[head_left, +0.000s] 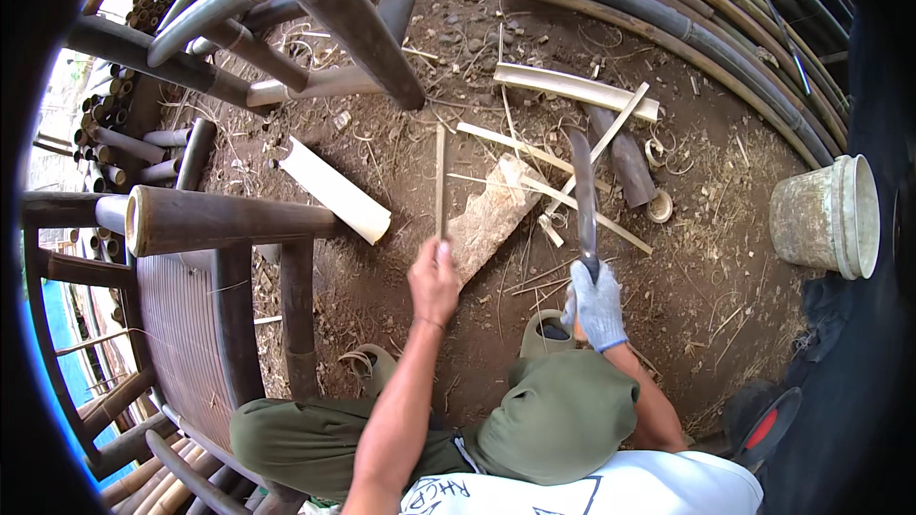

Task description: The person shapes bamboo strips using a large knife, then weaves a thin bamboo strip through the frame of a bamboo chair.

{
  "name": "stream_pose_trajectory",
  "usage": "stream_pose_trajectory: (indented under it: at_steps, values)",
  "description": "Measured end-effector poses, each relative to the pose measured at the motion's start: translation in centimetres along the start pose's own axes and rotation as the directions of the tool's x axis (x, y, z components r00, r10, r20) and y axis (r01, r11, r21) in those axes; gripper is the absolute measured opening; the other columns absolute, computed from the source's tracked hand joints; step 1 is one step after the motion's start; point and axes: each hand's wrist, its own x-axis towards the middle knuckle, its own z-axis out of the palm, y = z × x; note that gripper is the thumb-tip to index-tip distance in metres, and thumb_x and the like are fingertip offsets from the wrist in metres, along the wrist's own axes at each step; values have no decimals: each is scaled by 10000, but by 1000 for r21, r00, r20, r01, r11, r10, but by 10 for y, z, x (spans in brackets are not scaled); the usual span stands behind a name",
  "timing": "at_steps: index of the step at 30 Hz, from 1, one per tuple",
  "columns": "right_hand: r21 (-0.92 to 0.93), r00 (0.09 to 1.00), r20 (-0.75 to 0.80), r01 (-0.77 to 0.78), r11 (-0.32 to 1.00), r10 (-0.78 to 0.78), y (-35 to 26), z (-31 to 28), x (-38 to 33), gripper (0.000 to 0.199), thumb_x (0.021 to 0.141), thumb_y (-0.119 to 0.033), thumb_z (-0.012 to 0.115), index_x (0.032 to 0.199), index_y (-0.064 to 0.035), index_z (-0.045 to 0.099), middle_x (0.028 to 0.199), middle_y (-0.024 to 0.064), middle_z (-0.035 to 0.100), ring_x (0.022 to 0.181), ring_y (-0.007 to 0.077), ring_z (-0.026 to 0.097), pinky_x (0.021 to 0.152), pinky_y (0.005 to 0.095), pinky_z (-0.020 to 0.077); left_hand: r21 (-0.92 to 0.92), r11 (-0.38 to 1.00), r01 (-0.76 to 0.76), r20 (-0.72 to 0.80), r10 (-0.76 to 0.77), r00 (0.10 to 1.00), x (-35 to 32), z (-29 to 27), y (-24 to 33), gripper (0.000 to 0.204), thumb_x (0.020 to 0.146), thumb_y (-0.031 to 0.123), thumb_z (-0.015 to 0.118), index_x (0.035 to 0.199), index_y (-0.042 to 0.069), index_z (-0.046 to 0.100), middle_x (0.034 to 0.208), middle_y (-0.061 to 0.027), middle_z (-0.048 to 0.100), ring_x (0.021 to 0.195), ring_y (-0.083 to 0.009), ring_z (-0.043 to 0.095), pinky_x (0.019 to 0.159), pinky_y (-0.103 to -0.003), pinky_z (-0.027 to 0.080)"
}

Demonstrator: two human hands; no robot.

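Note:
My bare left hand [434, 278] grips the lower end of a narrow bamboo strip [441, 176] that points away from me. My right hand [595, 308], in a grey knitted glove, is closed round the handle of a machete [585, 195], its long dark blade raised and pointing away. Blade and strip are apart. Between them on the ground lies a rough wooden block [491, 219], its surface chipped. Several pale split bamboo strips [611, 133] cross one another beyond the block. A wider split bamboo piece [334, 191] rests to the left of my left hand.
A bamboo frame [229, 215] stands close on my left. Long bamboo poles [668, 19] lie at the far right, near a dirty white bucket [816, 215]. A dark bamboo length [620, 157] and a curved split piece [572, 86] lie ahead. Shavings litter the dirt floor [706, 296].

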Motion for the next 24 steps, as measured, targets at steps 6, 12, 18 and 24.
stream_pose_trajectory:
  at_steps: [6,12,18,24]
  values:
    - [-661,843,261,511,549,-470,0,59,50,463,947,-405,664,1172,-11,574,828,207,677,747,402,687,687,480,535,220,969,-114,-25,122,992,-22,36,-80,225,1024,188,543,933,-6,614,801,-208,592,757,-382,609,703,-458,474]
    - [-700,830,320,532,475,-457,26,87,76,441,959,-467,612,1136,-64,587,887,232,706,845,444,689,717,519,549,316,932,-179,-53,206,977,-9,53,-95,250,1022,191,547,885,-16,580,780,-223,586,755,-424,604,696,-483,464]
    - [-784,870,329,468,409,-367,28,104,90,419,967,-466,591,1100,-68,588,901,222,711,852,439,689,722,521,554,372,915,-155,-52,187,981,-3,49,-90,173,1009,184,564,948,23,583,898,-236,620,857,-480,609,728,-544,481]
    - [-633,835,328,542,553,-442,10,104,69,439,956,-395,649,1185,-35,546,907,232,693,816,410,697,704,478,550,451,885,-114,-44,150,988,-11,50,-99,169,1013,207,553,965,46,571,950,-227,628,891,-482,624,746,-567,504]
